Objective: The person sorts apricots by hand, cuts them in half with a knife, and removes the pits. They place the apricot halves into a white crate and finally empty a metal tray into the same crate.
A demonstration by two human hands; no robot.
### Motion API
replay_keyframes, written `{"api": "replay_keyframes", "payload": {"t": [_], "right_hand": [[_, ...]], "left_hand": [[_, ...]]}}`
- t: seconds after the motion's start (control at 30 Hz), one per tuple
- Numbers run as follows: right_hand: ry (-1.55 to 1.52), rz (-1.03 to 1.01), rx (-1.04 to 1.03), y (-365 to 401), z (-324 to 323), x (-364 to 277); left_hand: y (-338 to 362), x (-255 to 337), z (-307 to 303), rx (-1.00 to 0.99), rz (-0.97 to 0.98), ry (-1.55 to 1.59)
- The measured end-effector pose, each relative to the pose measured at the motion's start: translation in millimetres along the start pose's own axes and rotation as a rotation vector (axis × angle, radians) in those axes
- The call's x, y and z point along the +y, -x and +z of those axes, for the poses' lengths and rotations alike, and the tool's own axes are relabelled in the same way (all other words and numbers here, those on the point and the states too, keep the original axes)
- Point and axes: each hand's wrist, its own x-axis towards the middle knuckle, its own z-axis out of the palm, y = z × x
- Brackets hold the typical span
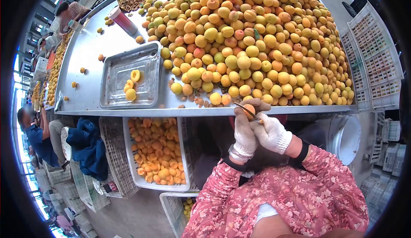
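In front of my chest, near the metal table's front edge, both hands wear white knit gloves with soiled fingertips. My left hand (244, 138) is closed around an apricot (248, 110). My right hand (273, 132) grips a thin, dark, narrow-bladed knife (245, 108), its blade lying across the apricot. Gloved fingers partly hide the fruit and the knife's handle. Just beyond the hands rises a big heap of whole apricots (244, 62) on the table.
A metal tray (115, 98) with a few apricot pieces sits on the table (87, 90), near a red-and-white cup (123, 20). Below stands a white crate (188, 182) of apricot halves. A white bucket (347, 137) is at right, with stacked crates (376, 53) beyond. Other people sit at left.
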Motion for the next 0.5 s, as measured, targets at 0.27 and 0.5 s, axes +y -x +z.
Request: {"api": "replay_keyframes", "payload": {"t": [0.27,0.5], "right_hand": [[0.200,0.013,0.055,7,3,2],[0.162,-0.033,0.076,4,3,13]], "left_hand": [[4,5,-4,0.008,0.208,-0.274],[-1,5,-5,-0.095,0.021,-0.039]]}}
